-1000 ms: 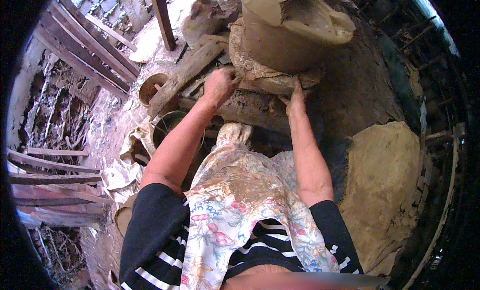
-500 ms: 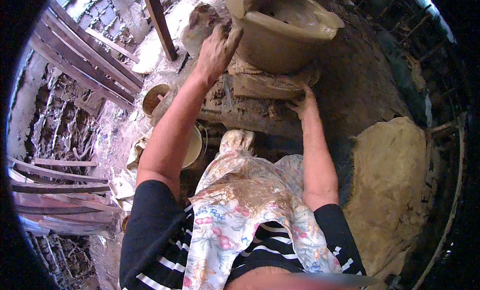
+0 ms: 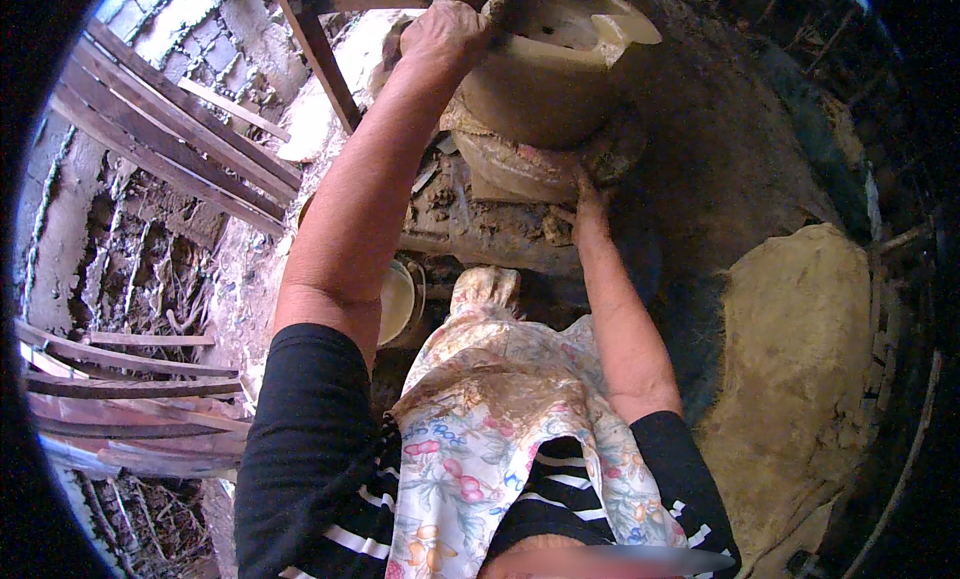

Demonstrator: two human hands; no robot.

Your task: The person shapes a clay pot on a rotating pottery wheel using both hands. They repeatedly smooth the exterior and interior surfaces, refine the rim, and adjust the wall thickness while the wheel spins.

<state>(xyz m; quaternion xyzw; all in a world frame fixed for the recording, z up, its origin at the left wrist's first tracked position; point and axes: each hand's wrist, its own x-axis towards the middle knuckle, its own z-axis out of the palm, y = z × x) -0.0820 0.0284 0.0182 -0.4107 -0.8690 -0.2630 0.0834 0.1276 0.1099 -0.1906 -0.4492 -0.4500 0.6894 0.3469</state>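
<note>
A large wet clay vessel [image 3: 535,94] with a notched rim stands at the top of the view, on a round, clay-smeared stand [image 3: 510,169]. At the vessel's left rim is my left hand [image 3: 445,34], its fingers curled in; whatever they hold is hidden behind the hand. Lower down, my right hand [image 3: 583,197] touches the near right side of the stand, with fingers laid against it and partly in shadow. A floral apron [image 3: 500,399], smeared with brown clay, covers my lap.
Left of my lap stands a bucket [image 3: 397,301] of pale liquid. Wooden slats [image 3: 170,129] lean at the far left, and a wooden frame leg [image 3: 318,64] rises near my left hand. A tan sack [image 3: 795,349] lies on the right.
The vessel has turned, so its raised rim pieces sit in different places. My left hand has moved up and slightly right along the rim; my right hand has shifted a little left.
</note>
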